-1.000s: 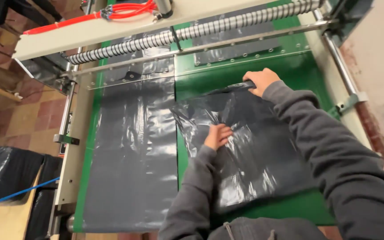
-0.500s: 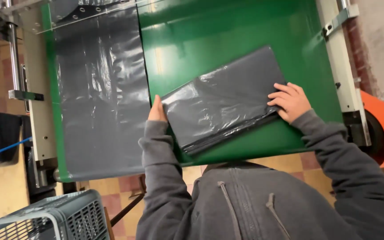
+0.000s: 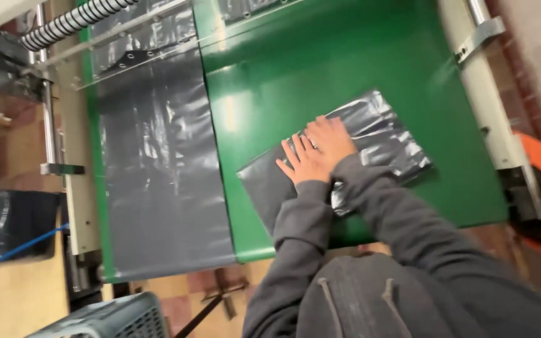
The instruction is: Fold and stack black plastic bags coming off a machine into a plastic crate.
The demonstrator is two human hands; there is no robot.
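Here, folded stack of glossy dark grey plastic bags [image 3: 383, 134] lies on green conveyor table [image 3: 320, 69]. Left hand [image 3: 305, 164] flat, fingers spread, pressing stack. Right hand [image 3: 330, 139] flat beside it, overlapping, also pressing. Long grey plastic film sheet [image 3: 158, 163] lies left, apart.

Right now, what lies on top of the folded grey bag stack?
Both hands press on the folded grey bag stack: left hand beside right hand. Sleeves cover its near edge; the green belt lies underneath.

One folded bag stack [image 3: 383, 134], one plastic sheet [image 3: 158, 163], two hands [image 3: 317, 153].
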